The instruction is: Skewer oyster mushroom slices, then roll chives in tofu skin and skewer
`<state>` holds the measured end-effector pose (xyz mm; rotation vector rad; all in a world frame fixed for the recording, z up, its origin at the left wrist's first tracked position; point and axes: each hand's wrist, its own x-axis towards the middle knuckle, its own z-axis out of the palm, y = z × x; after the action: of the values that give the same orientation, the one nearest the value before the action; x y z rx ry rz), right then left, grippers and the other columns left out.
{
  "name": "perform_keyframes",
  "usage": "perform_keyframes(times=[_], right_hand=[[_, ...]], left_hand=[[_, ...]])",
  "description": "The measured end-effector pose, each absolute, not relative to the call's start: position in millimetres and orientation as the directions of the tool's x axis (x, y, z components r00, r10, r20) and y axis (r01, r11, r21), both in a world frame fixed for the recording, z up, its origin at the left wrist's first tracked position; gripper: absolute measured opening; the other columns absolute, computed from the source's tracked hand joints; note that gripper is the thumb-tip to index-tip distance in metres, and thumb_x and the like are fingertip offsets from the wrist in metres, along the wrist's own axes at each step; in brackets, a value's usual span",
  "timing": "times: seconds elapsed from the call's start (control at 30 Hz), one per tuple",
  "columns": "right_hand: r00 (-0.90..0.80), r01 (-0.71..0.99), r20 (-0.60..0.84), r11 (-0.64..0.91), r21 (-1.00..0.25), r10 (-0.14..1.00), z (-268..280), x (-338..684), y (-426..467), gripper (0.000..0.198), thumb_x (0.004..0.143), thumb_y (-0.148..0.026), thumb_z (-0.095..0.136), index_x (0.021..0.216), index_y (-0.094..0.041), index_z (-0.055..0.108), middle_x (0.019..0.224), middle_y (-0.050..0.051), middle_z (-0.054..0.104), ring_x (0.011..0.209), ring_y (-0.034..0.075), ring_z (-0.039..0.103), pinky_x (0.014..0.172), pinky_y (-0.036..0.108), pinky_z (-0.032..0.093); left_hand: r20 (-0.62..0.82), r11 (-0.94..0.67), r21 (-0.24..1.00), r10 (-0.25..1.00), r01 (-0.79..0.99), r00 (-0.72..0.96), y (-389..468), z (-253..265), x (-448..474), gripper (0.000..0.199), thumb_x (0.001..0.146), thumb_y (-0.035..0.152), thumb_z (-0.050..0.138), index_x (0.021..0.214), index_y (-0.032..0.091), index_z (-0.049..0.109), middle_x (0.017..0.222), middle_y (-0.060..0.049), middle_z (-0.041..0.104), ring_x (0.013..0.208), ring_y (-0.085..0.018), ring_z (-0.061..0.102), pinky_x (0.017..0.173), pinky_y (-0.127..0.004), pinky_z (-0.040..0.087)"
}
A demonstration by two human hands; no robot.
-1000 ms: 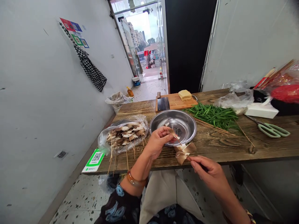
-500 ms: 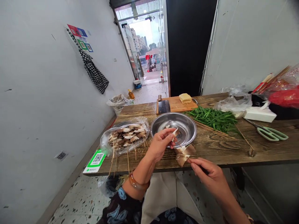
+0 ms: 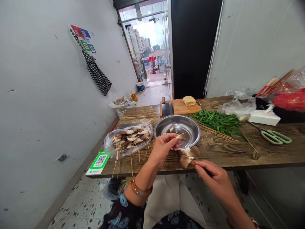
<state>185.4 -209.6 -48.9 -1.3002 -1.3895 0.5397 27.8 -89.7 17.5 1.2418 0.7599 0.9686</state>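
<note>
- a long wooden table (image 3: 221,152) runs along the wall.
- green chives (image 3: 218,121) lie in a loose heap on it, right of a steel basin (image 3: 188,125).
- left of the basin, a clear bag of finished mushroom skewers (image 3: 130,138).
- the right hand (image 3: 213,179) pinches shut on the low end of a skewer (image 3: 188,156) carrying mushroom slices, at the table's near edge.
- the left hand (image 3: 163,146) pinches one mushroom slice (image 3: 181,136) over the basin's near rim, just above the skewer's tip.
</note>
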Motion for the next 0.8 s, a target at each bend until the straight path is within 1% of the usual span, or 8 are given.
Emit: perform_keyframes(times=[0.07,0.2,0.4,0.5,0.63,0.73,0.8], right_hand=[[0.211,0.395,0.394,0.291,-0.871,0.895,-49,185,-210,0.021,0.086,-0.029,0.059,0.096,-0.023,0.076,0.085,0.004,0.074,0.071,0.016,0.068,0.070,0.026,0.056],[0.216,0.411,0.404,0.293,-0.864,0.889,-48,184,-211,0.020,0.085,-0.029,0.059,0.095,-0.023,0.076,0.088,0.005,0.075,0.078,0.017,0.070,0.072,0.026,0.056],[0.207,0.427,0.397,0.282,-0.859,0.894,-48,183,-210,0.021,0.086,-0.031,0.058,0.094,-0.024,0.076,0.091,0.005,0.076,0.077,0.018,0.070,0.072,0.028,0.056],[0.204,0.447,0.392,0.271,-0.852,0.897,-47,183,-210,0.022,0.086,-0.032,0.057,0.092,-0.024,0.077,0.088,0.005,0.076,0.078,0.019,0.070,0.074,0.028,0.057],[0.200,0.504,0.436,0.289,-0.814,0.878,-48,184,-208,0.024,0.084,-0.037,0.058,0.086,-0.024,0.078,0.080,0.005,0.076,0.072,0.020,0.072,0.071,0.027,0.059],[0.128,0.535,0.468,0.337,-0.775,0.874,-54,188,-205,0.025,0.083,-0.040,0.060,0.085,-0.023,0.079,0.085,0.007,0.077,0.075,0.021,0.073,0.069,0.024,0.059],[0.126,0.557,0.487,0.344,-0.756,0.865,-59,191,-203,0.029,0.082,-0.045,0.060,0.084,-0.023,0.079,0.084,0.007,0.077,0.075,0.022,0.073,0.069,0.024,0.059]], left_hand=[[0.037,0.060,0.974,0.910,-0.219,0.412,-89,16,27,0.028,0.069,0.031,0.074,0.087,0.011,0.065,0.070,-0.004,0.068,0.056,-0.010,0.059,0.051,-0.021,0.045],[0.042,0.063,0.967,0.918,-0.248,0.395,-89,16,25,0.026,0.070,0.030,0.074,0.082,0.012,0.061,0.069,-0.004,0.068,0.054,-0.010,0.059,0.051,-0.021,0.046],[0.057,0.041,0.973,0.910,-0.227,0.410,-92,15,24,0.024,0.071,0.029,0.072,0.083,0.012,0.060,0.068,-0.003,0.068,0.054,-0.010,0.060,0.050,-0.020,0.047],[0.067,0.019,0.978,0.915,-0.207,0.398,-92,16,24,0.023,0.071,0.030,0.072,0.081,0.013,0.059,0.068,-0.003,0.067,0.055,-0.010,0.059,0.050,-0.020,0.047],[0.085,-0.029,0.988,0.925,-0.155,0.370,-92,16,22,0.022,0.070,0.031,0.072,0.077,0.014,0.059,0.065,-0.002,0.066,0.053,-0.010,0.058,0.050,-0.022,0.047],[0.101,-0.051,0.988,0.927,-0.145,0.361,-92,14,22,0.019,0.068,0.029,0.070,0.072,0.015,0.058,0.061,0.000,0.063,0.050,-0.010,0.056,0.050,-0.023,0.046],[0.129,-0.083,0.986,0.928,-0.142,0.349,-92,12,21,0.014,0.069,0.026,0.067,0.071,0.016,0.058,0.058,0.001,0.060,0.050,-0.011,0.056,0.051,-0.023,0.045]])
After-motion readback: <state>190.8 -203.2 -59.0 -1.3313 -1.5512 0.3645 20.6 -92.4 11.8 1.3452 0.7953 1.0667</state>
